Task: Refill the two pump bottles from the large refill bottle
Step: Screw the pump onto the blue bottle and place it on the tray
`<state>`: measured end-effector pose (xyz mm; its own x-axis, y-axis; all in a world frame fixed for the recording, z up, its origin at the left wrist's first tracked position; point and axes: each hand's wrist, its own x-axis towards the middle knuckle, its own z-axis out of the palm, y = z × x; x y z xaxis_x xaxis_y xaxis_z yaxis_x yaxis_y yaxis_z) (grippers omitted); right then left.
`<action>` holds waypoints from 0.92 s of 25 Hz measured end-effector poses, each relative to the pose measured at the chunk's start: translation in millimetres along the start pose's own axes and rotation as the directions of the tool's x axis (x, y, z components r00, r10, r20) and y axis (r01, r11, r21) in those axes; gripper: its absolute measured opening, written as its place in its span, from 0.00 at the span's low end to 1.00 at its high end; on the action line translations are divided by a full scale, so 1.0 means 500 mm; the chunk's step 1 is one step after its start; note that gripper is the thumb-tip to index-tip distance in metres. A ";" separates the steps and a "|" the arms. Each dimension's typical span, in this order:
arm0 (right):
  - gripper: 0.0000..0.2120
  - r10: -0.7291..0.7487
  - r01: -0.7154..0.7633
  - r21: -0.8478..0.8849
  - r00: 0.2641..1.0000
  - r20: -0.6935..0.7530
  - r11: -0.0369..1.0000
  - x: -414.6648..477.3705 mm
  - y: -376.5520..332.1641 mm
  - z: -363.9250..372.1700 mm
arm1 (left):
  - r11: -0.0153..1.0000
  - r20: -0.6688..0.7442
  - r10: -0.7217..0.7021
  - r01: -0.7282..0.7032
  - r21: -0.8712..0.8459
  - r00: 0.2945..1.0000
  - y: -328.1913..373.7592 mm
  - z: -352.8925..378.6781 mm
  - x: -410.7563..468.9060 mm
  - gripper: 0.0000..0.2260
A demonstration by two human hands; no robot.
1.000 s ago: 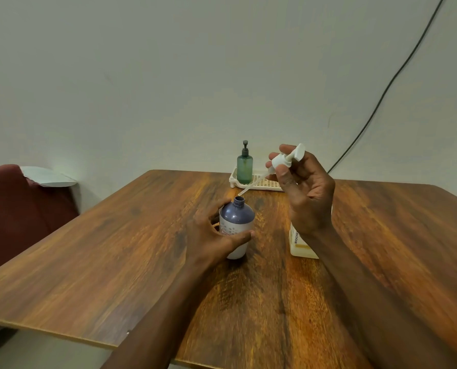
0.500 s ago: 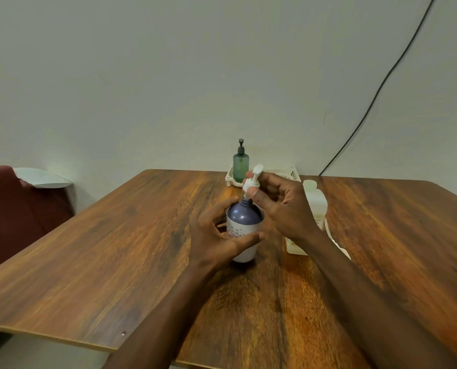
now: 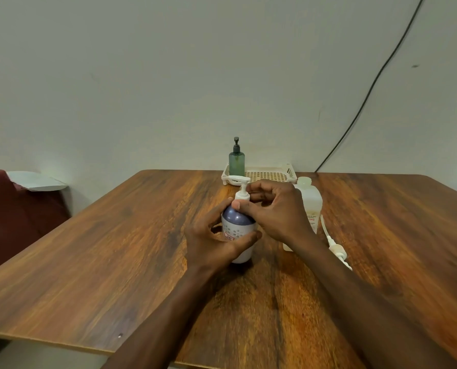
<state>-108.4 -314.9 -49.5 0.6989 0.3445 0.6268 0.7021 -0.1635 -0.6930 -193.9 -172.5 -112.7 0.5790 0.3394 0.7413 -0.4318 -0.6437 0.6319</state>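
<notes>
My left grip [image 3: 211,235] is wrapped round the body of the rounded purple-and-white pump bottle [image 3: 238,230], fingers curled behind it and thumb lying across the lower front, below the dotted label. The bottle stands upright near the middle of the brown wooden surface [image 3: 115,249]. My right grip [image 3: 278,211] comes in from the right and pinches the collar of the white pump head [image 3: 242,191] between thumb and curled fingers. That pump head sits upright on the bottle's neck, its nozzle pointing left. I cannot tell whether the collar is screwed fully down.

Just beyond my right grip stands the large pale translucent refill bottle [image 3: 311,201], upright, with a pale top and red lettering on its side. My wrist hides its lower part. To the right of it a loose white pump with a long dip tube [image 3: 334,243] lies flat on the surface, tube end pointing away from me.

At the far edge, by the wall, sits a cream perforated plastic tray [image 3: 270,175]. The translucent green pump bottle [image 3: 236,162] stands upright in its left end, with a dark pump fitted. A black cable [image 3: 368,94] runs slantwise down the wall to the right of the tray. Off the left edge of the surface is a dark red chair [image 3: 14,214] with a white object [image 3: 35,181] lying on top of it.
</notes>
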 end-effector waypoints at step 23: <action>0.25 0.015 -0.019 0.110 0.999 0.034 0.994 -0.014 -0.005 0.000 | 0.999 0.033 0.040 -0.039 -0.033 0.999 0.014 0.007 -0.003 0.36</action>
<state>-115.1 -316.8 -51.9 0.7043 0.3733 0.6039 0.6697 -0.0672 -0.7396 -195.3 -180.0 -110.3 0.5838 0.2905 0.7581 -0.4766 -0.6334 0.6097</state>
